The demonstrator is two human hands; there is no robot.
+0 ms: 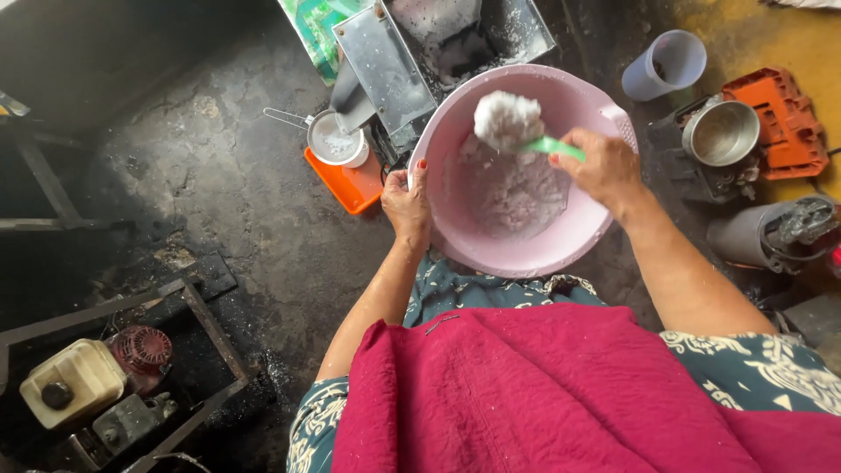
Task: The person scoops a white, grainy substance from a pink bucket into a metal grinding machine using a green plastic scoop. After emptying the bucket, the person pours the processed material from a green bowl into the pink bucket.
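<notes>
Over dark floor [228, 193], hands grip pink basin [526, 254] rim and green scoop [554, 147].

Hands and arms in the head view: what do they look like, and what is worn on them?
Both forearms are bare, with no sleeves reaching them, no watch or bracelet visible. The left hand has red-painted nails. No ring shows on the right hand. Teal fabric with a pale pattern covers the upper arms.

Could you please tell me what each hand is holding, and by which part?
Left hand grips the pink basin by its rim; right hand holds the green scoop by its handle.
</notes>
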